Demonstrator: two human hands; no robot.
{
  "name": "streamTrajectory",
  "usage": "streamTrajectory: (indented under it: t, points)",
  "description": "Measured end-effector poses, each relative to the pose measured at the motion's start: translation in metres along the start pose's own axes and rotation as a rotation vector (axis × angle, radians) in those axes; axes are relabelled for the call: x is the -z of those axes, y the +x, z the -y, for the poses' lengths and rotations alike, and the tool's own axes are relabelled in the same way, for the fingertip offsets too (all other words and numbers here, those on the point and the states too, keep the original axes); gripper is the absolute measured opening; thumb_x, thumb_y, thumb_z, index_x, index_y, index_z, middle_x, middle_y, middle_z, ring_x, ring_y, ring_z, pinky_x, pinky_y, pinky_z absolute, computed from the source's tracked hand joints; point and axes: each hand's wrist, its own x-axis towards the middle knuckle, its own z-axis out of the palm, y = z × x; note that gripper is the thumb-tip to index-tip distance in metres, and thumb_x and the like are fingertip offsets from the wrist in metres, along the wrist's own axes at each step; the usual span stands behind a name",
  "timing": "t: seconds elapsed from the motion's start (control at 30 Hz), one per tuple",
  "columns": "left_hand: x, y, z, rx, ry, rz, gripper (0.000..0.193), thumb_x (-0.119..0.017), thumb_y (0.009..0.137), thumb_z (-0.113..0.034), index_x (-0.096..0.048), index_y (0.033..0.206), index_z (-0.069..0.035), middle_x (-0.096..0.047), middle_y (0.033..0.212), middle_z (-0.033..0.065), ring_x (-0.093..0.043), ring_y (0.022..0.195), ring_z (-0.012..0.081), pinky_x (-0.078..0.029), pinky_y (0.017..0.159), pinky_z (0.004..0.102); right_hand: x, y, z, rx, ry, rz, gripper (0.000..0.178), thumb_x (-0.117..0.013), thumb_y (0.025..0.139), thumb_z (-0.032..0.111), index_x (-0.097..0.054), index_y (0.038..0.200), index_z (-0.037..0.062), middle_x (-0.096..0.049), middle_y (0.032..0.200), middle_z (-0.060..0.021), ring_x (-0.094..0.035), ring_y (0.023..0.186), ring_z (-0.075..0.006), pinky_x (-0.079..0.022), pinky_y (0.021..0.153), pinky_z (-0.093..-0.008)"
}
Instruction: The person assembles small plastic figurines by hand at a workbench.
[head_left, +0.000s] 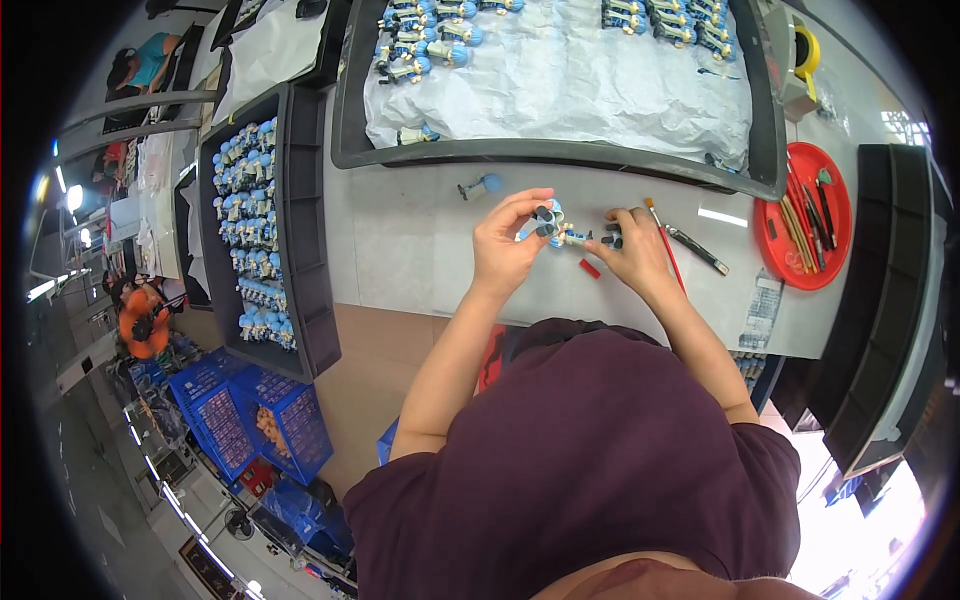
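Observation:
My left hand (507, 250) is closed round a small figurine (549, 217) with blue and white parts and black feet, its thumb and fingers pinching it. Between my hands a second small blue-and-white figure (574, 238) shows, partly hidden and close to the left fingers. My right hand (638, 252) curls its fingers at the right end of that figure, around a small dark piece (612, 237); its exact kind is too small to tell. Just below lies a small red block (590, 268). A loose figurine (482, 186) lies on the table beyond my left hand.
A large black tray (560, 150) with paper and figurines stands at the back. At left, a black crate (310, 215) holds rows of figurines. A red-handled brush (668, 250), a dark cutter-like tool (697, 250) and a red tray (843, 215) of tools lie right.

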Motion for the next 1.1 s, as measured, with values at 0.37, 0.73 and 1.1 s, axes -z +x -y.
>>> streamTrajectory:
  t: [0.37, 0.73, 1.1]
  points:
    - [0.0, 0.004, -0.001, -0.056, -0.015, 0.019, 0.031, -0.059, 0.069, 0.019, -0.06, 0.096, 0.004, -0.053, 0.115, 0.0181, -0.056, 0.101, 0.0216, -0.054, 0.08, 0.0322, 0.054, 0.012, 0.052, 0.275, 0.556, -0.054, 0.02, -0.068, 0.076, 0.012, -0.063, 0.092, 0.0021, -0.063, 0.089, -0.0087, -0.057, 0.086, -0.0229, -0.044, 0.076, -0.0324]
    - [-0.005, 0.005, -0.006, -0.039, -0.047, 0.0, 0.024, -0.068, 0.073, 0.006, -0.06, 0.095, 0.003, -0.058, 0.11, 0.013, -0.059, 0.095, 0.0169, -0.051, 0.083, 0.0309, 0.055, 0.015, 0.063, 0.198, 0.796, 0.047, 0.018, -0.065, 0.078, 0.01, -0.065, 0.096, 0.0049, -0.066, 0.088, -0.0057, -0.058, 0.082, -0.017, -0.044, 0.075, -0.0299]
    - [-0.002, 0.009, -0.012, 0.31, -0.362, 0.146, 0.028, -0.061, 0.085, -0.011, -0.057, 0.11, 0.001, -0.06, 0.107, 0.0097, -0.058, 0.097, 0.0165, -0.048, 0.086, 0.0334, 0.059, 0.026, 0.064, 0.284, 0.724, 0.035, 0.022, -0.062, 0.082, 0.01, -0.062, 0.103, 0.0036, -0.061, 0.091, -0.0066, -0.056, 0.08, -0.0128, -0.044, 0.074, -0.0265]
